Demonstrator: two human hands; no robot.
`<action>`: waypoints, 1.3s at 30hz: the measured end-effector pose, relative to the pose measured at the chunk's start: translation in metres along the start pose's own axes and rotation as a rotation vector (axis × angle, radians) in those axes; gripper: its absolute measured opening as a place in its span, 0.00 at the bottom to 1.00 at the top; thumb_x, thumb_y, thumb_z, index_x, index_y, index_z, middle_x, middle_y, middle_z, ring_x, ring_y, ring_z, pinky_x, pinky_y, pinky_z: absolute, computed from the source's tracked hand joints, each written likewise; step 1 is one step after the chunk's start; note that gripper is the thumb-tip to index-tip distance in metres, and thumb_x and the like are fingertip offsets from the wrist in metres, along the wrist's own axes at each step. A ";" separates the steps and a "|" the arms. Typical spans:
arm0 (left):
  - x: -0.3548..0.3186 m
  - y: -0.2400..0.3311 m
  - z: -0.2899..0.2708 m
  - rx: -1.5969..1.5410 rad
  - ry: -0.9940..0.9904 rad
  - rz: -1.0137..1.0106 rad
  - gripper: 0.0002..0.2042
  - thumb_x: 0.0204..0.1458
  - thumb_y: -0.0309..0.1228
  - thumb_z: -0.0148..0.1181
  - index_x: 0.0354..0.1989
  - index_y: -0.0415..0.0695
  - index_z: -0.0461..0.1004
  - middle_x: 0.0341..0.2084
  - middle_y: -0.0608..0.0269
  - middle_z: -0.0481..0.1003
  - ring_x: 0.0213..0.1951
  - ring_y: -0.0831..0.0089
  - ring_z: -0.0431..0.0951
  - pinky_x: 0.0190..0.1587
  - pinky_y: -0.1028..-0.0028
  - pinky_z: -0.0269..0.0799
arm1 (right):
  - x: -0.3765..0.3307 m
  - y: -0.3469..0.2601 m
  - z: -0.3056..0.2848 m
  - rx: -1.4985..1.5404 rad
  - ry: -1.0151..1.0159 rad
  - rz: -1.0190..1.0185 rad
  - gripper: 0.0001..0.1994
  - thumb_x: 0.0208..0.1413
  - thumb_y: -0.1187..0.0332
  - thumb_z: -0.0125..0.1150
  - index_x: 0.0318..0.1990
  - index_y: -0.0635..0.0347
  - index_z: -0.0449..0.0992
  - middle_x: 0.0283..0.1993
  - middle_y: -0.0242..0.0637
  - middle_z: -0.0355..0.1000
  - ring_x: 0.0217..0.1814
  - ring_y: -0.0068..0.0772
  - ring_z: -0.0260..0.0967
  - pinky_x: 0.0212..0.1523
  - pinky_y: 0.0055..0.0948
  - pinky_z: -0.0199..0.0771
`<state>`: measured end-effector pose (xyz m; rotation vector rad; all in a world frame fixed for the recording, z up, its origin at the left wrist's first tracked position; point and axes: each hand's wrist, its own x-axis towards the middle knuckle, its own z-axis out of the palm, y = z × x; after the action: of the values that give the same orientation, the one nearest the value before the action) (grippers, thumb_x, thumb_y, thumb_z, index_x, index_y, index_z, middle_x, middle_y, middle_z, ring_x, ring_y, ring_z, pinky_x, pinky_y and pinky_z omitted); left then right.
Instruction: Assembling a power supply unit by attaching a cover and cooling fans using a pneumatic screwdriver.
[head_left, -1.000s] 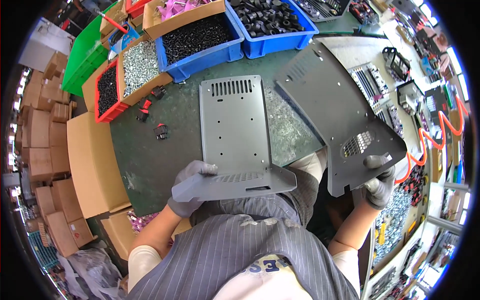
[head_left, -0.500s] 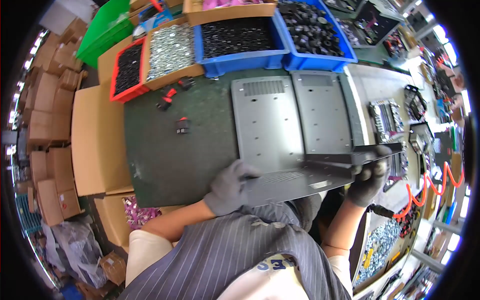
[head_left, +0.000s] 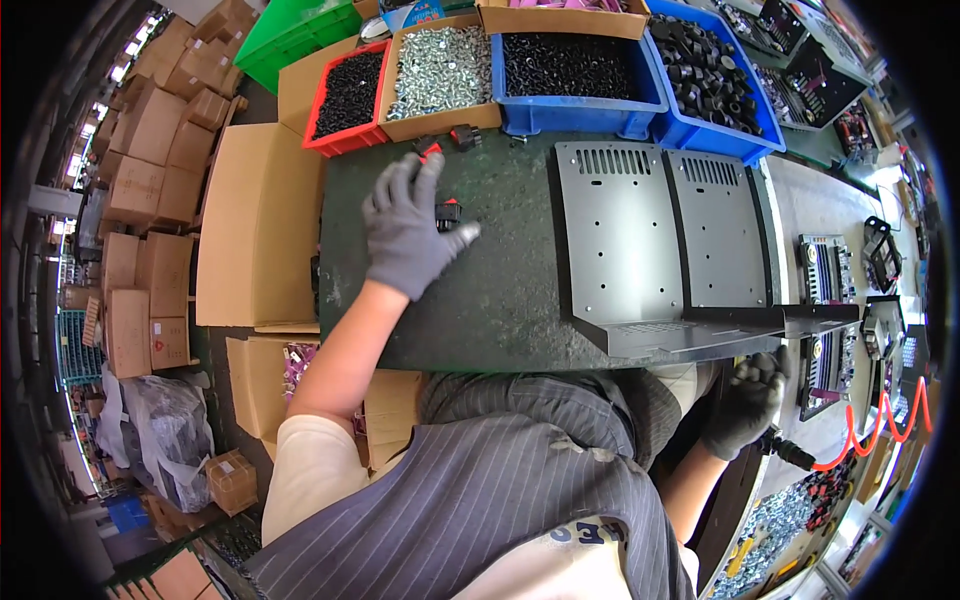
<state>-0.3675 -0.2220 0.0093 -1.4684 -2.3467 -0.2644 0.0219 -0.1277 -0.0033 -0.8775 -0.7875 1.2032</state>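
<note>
The left hand (head_left: 410,235), in a grey knit glove, lies on the dark green tabletop (head_left: 500,290) with its fingers spread loosely, the fingertips reaching over a small black and red switch part (head_left: 447,212); whether it actually grips that part cannot be told. Two more such small parts (head_left: 448,141) lie at about 12 o'clock from this hand, just before the bins. The right hand (head_left: 745,405), also gloved, is low at 4 o'clock, beneath the tabletop's near edge, its fingers curled round a dark tool handle (head_left: 790,455). Two grey sheet-metal panels (head_left: 650,240) with vent slots lie flat side by side at 3 o'clock from the left hand, their bent flanges at the near edge. Along the far edge, at 12 o'clock, stand a red bin of black screws (head_left: 350,95), a cardboard box of silver screws (head_left: 440,70) and blue bins of black parts (head_left: 575,75).
</note>
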 end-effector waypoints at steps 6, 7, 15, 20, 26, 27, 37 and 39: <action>0.026 -0.041 0.040 -0.021 -0.185 -0.350 0.31 0.45 0.50 0.56 0.56 0.50 0.60 0.48 0.54 0.65 0.50 0.57 0.67 0.47 0.60 0.67 | -0.013 0.001 -0.003 0.013 -0.214 0.056 0.18 0.57 0.62 0.49 0.49 0.65 0.64 0.38 0.39 0.69 0.35 0.25 0.65 0.36 0.24 0.66; 0.021 -0.042 0.040 -0.062 -0.133 -0.350 0.25 0.46 0.44 0.55 0.53 0.49 0.62 0.45 0.53 0.68 0.44 0.57 0.71 0.44 0.62 0.70 | -0.016 0.002 -0.004 -0.009 -0.236 0.060 0.18 0.56 0.61 0.49 0.49 0.64 0.65 0.36 0.38 0.69 0.34 0.25 0.65 0.35 0.24 0.66; -0.036 -0.007 -0.028 -1.427 -0.693 -0.419 0.23 0.44 0.34 0.55 0.51 0.42 0.66 0.39 0.64 0.72 0.34 0.77 0.70 0.35 0.78 0.67 | -0.047 -0.013 0.013 -0.337 -0.556 0.118 0.11 0.44 0.71 0.60 0.35 0.65 0.70 0.29 0.38 0.71 0.31 0.28 0.69 0.32 0.24 0.69; -0.061 0.049 -0.064 -1.595 -1.161 -0.179 0.26 0.43 0.36 0.56 0.52 0.37 0.65 0.41 0.62 0.71 0.41 0.76 0.70 0.45 0.76 0.65 | -0.045 -0.032 0.086 -0.645 -1.290 -0.443 0.23 0.37 0.68 0.64 0.46 0.58 0.71 0.43 0.41 0.70 0.45 0.46 0.68 0.42 0.39 0.69; -0.048 0.101 -0.068 -1.630 -1.333 0.054 0.31 0.42 0.41 0.60 0.53 0.35 0.63 0.41 0.60 0.70 0.44 0.73 0.70 0.50 0.74 0.64 | -0.046 -0.029 0.080 -0.812 -1.309 -0.647 0.23 0.38 0.70 0.61 0.47 0.56 0.70 0.46 0.37 0.69 0.48 0.44 0.65 0.50 0.38 0.65; -0.045 0.103 -0.066 -1.609 -1.464 0.004 0.32 0.44 0.41 0.58 0.56 0.34 0.60 0.42 0.57 0.70 0.44 0.72 0.71 0.46 0.76 0.67 | -0.042 -0.031 0.074 -0.819 -1.289 -0.642 0.21 0.38 0.70 0.61 0.46 0.57 0.71 0.46 0.37 0.69 0.47 0.44 0.66 0.49 0.38 0.65; -0.008 0.144 -0.102 -1.564 -1.877 0.465 0.16 0.43 0.33 0.50 0.37 0.35 0.71 0.35 0.57 0.72 0.36 0.73 0.72 0.39 0.76 0.66 | 0.025 -0.064 0.006 -0.009 -0.209 -0.088 0.17 0.48 0.79 0.52 0.48 0.67 0.66 0.43 0.34 0.67 0.47 0.22 0.64 0.52 0.23 0.62; 0.024 0.161 -0.145 -1.647 -1.325 0.878 0.14 0.46 0.34 0.49 0.31 0.35 0.74 0.28 0.53 0.74 0.33 0.65 0.74 0.38 0.69 0.68 | 0.033 -0.067 0.005 -0.015 -0.209 -0.127 0.17 0.48 0.79 0.52 0.48 0.67 0.66 0.44 0.34 0.67 0.48 0.22 0.64 0.52 0.23 0.62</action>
<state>-0.2034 -0.1798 0.1471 -4.1776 -1.2151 -1.5315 0.0527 -0.1027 0.0601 -0.7095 -1.0075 1.1895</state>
